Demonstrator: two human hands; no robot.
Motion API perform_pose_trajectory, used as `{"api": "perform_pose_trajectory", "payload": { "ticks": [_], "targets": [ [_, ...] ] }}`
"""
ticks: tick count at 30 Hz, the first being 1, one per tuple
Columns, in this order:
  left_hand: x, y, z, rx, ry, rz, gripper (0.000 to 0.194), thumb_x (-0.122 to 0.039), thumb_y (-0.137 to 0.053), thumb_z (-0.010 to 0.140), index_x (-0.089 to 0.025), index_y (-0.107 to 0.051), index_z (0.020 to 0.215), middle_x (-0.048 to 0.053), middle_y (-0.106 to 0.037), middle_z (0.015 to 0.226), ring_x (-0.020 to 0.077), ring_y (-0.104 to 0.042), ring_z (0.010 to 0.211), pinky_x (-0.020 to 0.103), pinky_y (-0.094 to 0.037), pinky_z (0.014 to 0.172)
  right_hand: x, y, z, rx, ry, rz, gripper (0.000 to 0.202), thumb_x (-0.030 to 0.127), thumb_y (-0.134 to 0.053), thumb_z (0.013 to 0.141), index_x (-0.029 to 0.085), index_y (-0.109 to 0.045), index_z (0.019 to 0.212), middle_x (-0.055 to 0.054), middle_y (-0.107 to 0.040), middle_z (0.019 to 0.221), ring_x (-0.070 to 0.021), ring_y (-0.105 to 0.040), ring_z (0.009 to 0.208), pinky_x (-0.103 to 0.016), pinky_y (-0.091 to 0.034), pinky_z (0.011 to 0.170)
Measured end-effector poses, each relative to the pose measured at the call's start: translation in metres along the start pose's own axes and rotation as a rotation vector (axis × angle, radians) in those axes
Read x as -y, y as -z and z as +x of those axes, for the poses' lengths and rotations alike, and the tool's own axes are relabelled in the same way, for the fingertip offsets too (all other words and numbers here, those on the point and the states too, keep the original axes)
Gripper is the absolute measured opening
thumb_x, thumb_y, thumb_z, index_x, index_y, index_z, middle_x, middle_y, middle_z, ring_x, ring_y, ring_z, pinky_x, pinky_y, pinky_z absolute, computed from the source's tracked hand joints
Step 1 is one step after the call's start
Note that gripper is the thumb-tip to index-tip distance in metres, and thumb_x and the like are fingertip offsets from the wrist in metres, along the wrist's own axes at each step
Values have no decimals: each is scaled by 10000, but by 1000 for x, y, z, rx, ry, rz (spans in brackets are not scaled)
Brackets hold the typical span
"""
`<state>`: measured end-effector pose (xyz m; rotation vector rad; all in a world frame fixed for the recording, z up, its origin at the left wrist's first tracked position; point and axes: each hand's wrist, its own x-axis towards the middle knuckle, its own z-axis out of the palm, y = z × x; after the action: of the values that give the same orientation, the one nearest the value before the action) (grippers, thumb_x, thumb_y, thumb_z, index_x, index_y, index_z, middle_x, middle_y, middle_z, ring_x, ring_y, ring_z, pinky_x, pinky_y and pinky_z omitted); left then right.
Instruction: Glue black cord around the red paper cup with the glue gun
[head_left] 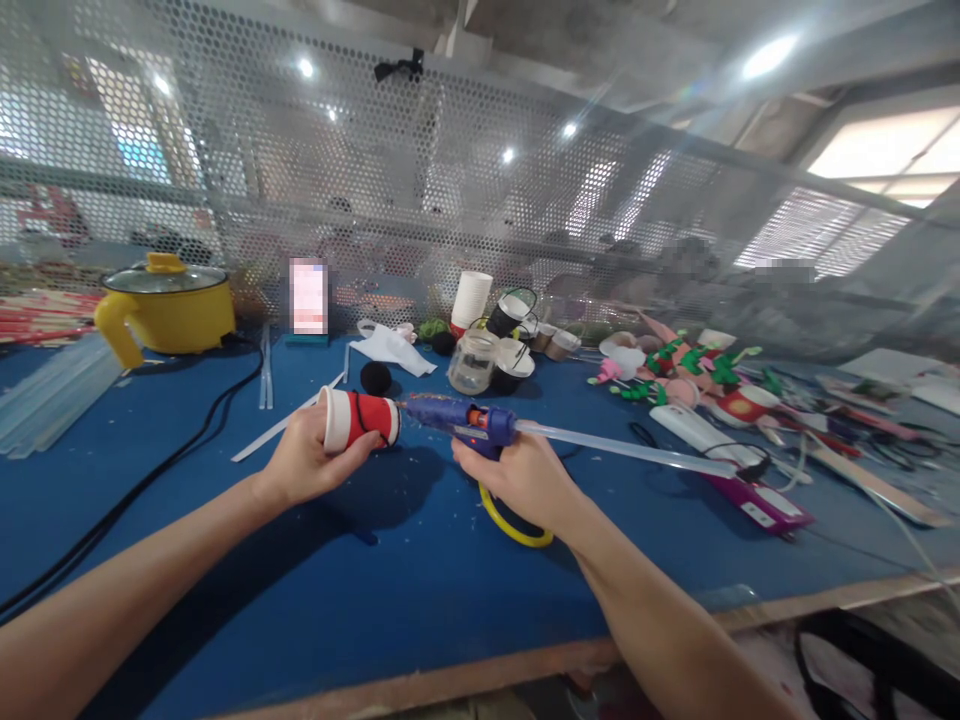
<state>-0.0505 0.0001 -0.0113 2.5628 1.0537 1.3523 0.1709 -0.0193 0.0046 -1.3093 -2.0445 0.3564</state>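
Observation:
My left hand (304,455) is closed around a paper cup (351,420), white at the rim and wrapped in red with a black cord across it. The cup lies on its side in the air, its base towards the right. In my right hand (529,475) is a blue glue gun (457,415), with a long clear glue stick (622,445) running out of its back. The gun's nozzle is at the base of the cup; whether it touches cannot be made out. Just behind the cup sits a black pom-pom ball (376,378). A yellow ring (517,525) shows below my right hand.
A yellow electric pot (180,305) stands at the left beside bundled glue sticks (56,395); its black cable (165,455) crosses the table (360,620). Behind are a glass jar (474,362) and stacked paper cups (472,297). A purple power strip (757,502) and craft pieces lie right.

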Motion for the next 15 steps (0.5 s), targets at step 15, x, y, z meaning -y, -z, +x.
{"api": "perform_pose_trajectory", "payload": {
  "ticks": [15],
  "targets": [
    [-9, -2, 6, -114, 669, -408, 199, -296, -632, 596, -135, -575, 494, -37, -508, 389, 76, -421, 343, 178, -313, 321, 5, 2, -4, 21, 22, -35, 164, 271, -462, 706, 188, -496, 568, 0, -524, 482, -134, -486, 455, -245, -375, 493]
  ]
}}
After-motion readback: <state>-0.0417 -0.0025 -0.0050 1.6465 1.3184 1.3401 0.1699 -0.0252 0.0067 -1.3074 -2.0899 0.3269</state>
